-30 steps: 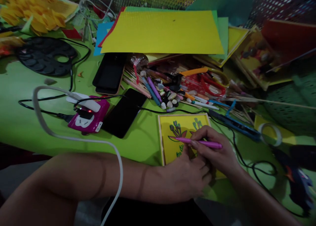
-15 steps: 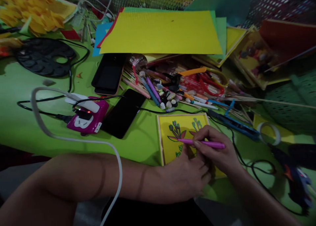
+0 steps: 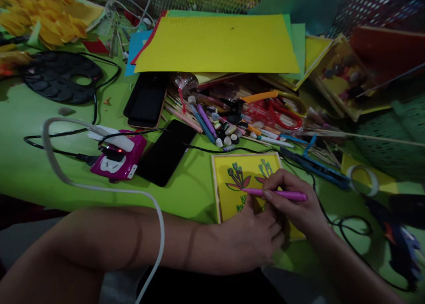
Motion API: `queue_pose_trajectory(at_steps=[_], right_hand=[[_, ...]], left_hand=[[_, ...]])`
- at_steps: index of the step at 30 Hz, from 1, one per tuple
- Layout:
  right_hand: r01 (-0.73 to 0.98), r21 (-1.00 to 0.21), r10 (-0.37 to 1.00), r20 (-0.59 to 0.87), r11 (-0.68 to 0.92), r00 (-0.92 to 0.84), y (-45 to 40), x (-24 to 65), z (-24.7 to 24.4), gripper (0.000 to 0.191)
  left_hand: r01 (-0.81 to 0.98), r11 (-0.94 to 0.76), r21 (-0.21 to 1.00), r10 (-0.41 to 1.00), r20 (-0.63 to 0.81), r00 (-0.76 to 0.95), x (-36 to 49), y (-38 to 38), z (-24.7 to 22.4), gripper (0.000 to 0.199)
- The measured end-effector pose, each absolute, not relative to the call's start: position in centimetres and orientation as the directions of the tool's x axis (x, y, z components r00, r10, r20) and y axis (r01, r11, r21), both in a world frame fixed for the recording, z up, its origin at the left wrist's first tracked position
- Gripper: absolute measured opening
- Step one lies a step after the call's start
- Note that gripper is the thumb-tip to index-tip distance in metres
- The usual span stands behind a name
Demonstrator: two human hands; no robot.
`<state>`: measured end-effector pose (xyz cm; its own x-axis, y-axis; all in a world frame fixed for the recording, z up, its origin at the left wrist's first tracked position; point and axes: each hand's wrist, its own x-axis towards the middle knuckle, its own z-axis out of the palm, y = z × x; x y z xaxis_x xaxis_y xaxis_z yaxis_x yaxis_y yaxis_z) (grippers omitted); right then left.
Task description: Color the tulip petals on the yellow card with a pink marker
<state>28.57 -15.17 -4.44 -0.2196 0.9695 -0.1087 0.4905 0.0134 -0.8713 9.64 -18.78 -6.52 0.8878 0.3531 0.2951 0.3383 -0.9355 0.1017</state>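
A pink felt-tip pen (image 3: 285,194) is pinched in my right hand (image 3: 292,202), its tip touching the base of a drawn flower. That flower is on a yellow panel (image 3: 223,206) with a pale wooden rim, which lies flat on the green table. Several tulip-like flowers with green outlines and reddish leaves are drawn on it. My left hand (image 3: 249,237) rests over the lower part of the panel, fingers spread and lying on it. Both hands hide much of the panel's lower right.
Left of the panel are a black phone (image 3: 168,153) and a magenta power adapter (image 3: 121,160) with cables. Pebbles (image 3: 229,133), pens and red scissors (image 3: 285,115) crowd behind it, below yellow sheets (image 3: 215,42). A tape roll (image 3: 363,180) and a glue gun (image 3: 395,242) lie right.
My right hand and the pink pen have shifted slightly to the right and down, the tip now a little lower on the drawn flower. My left hand stays in place.
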Motion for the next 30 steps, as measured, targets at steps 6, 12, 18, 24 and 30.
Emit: queue_pose_trajectory(at_steps=[6,12,18,24,30], right_hand=[[0.485,-0.875,0.971,-0.132,-0.019,-0.200,-15.2,28.5,-4.4,0.016],[0.488,-0.873,0.976,-0.115,-0.011,-0.183,-15.0,28.1,-4.1,0.015],[0.451,-0.892,0.972,-0.119,-0.016,-0.202,-15.0,27.5,-4.0,0.012],[0.426,-0.905,0.965,-0.112,0.000,-0.238,-15.2,27.5,-4.3,0.011],[0.430,-0.903,0.967,-0.097,0.014,-0.237,-15.0,26.8,-4.1,0.015]], left_hand=[[0.352,-0.931,0.098,0.365,0.267,0.892,9.8,-18.8,-6.5,0.042],[0.351,-0.930,0.114,0.369,0.305,0.878,9.9,-19.1,-7.1,0.041],[0.345,-0.929,0.133,0.369,0.317,0.873,10.0,-19.1,-7.2,0.039],[0.327,-0.926,0.190,0.371,0.293,0.881,10.1,-19.0,-7.3,0.035],[0.334,-0.924,0.185,0.375,0.282,0.883,9.8,-18.7,-6.5,0.037]])
